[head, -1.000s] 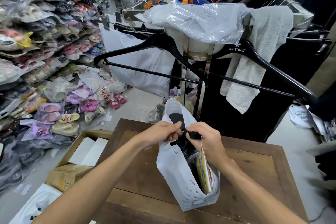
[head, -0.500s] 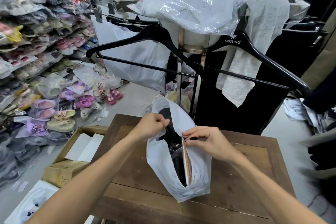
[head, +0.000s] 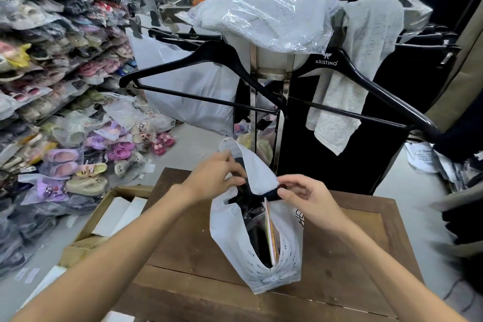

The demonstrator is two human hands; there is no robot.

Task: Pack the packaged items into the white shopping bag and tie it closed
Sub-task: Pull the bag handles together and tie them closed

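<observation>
The white shopping bag [head: 230, 238] stands on the wooden table [head: 339, 256], its side gaping toward me. Inside it I see dark packaged items and one package with a yellow-orange edge [head: 270, 232]. My left hand [head: 217, 172] pinches the bag's left handle at the top. My right hand [head: 305, 196] pinches the right handle, which folds across the top as a white flap [head: 258, 172] between both hands. The two hands sit close together over the bag's mouth.
Two black hangers [head: 198, 73] on a metal stand hang right behind the table, with a plastic-wrapped white garment [head: 266, 21] on top. Bagged sandals [head: 78, 86] pile up on the left. A cardboard box [head: 104, 222] sits on the floor beside the table.
The white handle flap has been drawn across from the left toward my right hand. My hands have shifted slightly apart on the handles, and the bag stands more upright.
</observation>
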